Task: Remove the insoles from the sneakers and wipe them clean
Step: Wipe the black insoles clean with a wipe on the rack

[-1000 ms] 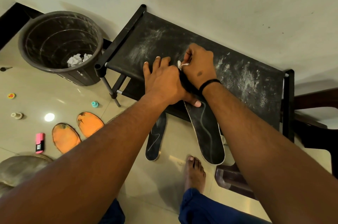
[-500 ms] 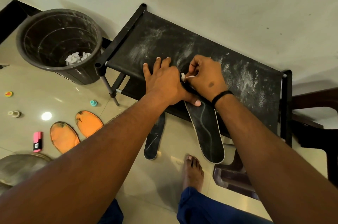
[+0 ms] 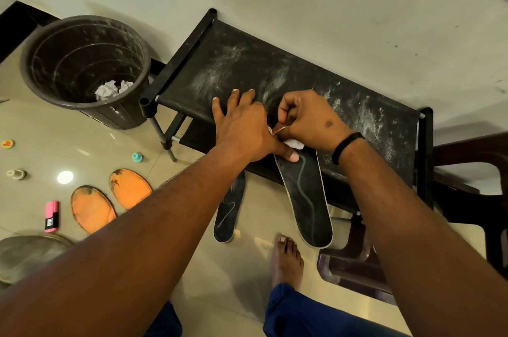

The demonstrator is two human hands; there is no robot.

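A black insole (image 3: 305, 196) lies across the front edge of a dusty black rack top (image 3: 247, 67), its heel end hanging over the floor. My left hand (image 3: 244, 125) presses flat on the insole's upper part, thumb on its surface. My right hand (image 3: 305, 119) grips a small white tissue (image 3: 295, 143) against the insole beside the left thumb. A second black insole (image 3: 229, 213) leans below the rack on the floor. Two orange insoles (image 3: 110, 199) lie on the tiles at the left. No sneakers are in view.
A dark bin (image 3: 82, 67) with crumpled white tissues stands left of the rack. A pink marker (image 3: 51, 216), small caps and a teal cap (image 3: 137, 157) are scattered on the tiles. My bare foot (image 3: 286, 259) stands below the insole. A dark chair (image 3: 467, 199) is at the right.
My right hand has slid the tissue down the insole toward me, from the top end to beside my left thumb. The left hand has stayed pressed in place.
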